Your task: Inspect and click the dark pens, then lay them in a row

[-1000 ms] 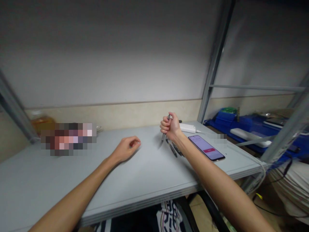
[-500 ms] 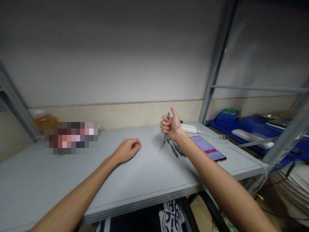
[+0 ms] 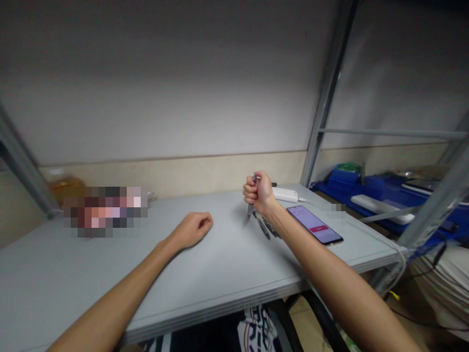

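Observation:
My right hand [image 3: 259, 190] is wrapped around a grey pen [image 3: 249, 211], held upright with its tip pointing down close to the tabletop. The thumb lies over the pen's top end. Just below that hand, several more pens [image 3: 262, 227] lie on the grey table [image 3: 220, 274], partly covered by my wrist and forearm. My left hand [image 3: 191, 230] rests on the table with its fingers curled into a loose fist, and nothing shows inside it.
A phone [image 3: 311, 222] with a lit screen lies right of my right forearm. Behind it is a white power strip [image 3: 286, 195] with a cable. A blurred-out object [image 3: 106, 212] and an amber container [image 3: 68, 187] stand at the left. Metal posts [image 3: 326, 93] frame the table; a blue surface [image 3: 384, 195] adjoins it.
My right thumb has come down from sticking up to lying over the pen's top. The left hand keeps its pose; the view has shifted slightly.

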{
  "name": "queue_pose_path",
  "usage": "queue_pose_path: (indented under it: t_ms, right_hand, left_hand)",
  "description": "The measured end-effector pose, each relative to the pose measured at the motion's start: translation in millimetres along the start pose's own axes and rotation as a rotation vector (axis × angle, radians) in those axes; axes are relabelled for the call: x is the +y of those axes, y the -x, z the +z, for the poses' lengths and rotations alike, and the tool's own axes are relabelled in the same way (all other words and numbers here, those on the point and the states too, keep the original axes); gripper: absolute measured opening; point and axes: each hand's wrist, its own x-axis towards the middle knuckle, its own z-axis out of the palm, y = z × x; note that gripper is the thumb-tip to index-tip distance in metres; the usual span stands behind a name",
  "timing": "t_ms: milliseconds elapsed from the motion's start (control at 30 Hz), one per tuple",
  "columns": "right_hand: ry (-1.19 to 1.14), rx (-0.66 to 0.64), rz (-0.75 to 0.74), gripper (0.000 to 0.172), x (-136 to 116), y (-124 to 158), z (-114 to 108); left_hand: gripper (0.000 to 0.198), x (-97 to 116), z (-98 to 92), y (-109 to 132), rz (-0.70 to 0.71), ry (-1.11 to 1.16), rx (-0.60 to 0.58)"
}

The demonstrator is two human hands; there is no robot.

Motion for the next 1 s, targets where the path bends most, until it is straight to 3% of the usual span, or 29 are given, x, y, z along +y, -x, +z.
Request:
queue_pose_path:
  t_ms: [100, 200, 300, 400, 567, 667, 800, 1000]
  right_hand:
    - [0.092, 0.008, 0.025, 0.035, 9.6, -1.1, -3.9]
    - [0.288, 0.100, 0.025, 0.017, 26.7, -3.5, -10.4]
    - [0.787, 0.215, -0.067, 0.020, 43.7, -4.4, -18.2]
    - [1.389, 0.224, -0.165, 0.024, 53.8, -1.3, -24.3]
    - [1.972, 0.349, -0.087, 0.030, 56.0, 11.6, -27.6]
    - [2.070, 0.387, 0.009, 0.046, 51.7, 19.0, -32.2]
    - [1.978, 0.430, 0.248, 0.076, 45.7, 24.4, -44.9]
    - [1.946, 0.463, 0.259, 0.081, 43.9, 25.2, -55.6]
  left_hand:
    - [0.022, 0.7, -0.1, 0.1, 0.004, -0.015, 0.001]
    - [0.022, 1.5, -0.2, 0.1, 0.008, -0.021, -0.021]
    - [0.021, 1.9, -0.3, -0.2, 0.012, -0.024, -0.032]
    - [0.021, 1.4, -0.3, -0.4, 0.012, -0.035, -0.036]
    - [0.021, -0.3, -0.2, -0.1, 0.012, -0.030, -0.043]
    - [0.020, -1.0, -0.2, 0.2, 0.021, -0.037, -0.042]
    - [0.020, -0.7, 0.2, 0.4, 0.026, -0.053, -0.045]
    - [0.020, 1.2, 0.1, 0.1, 0.021, -0.067, -0.058]
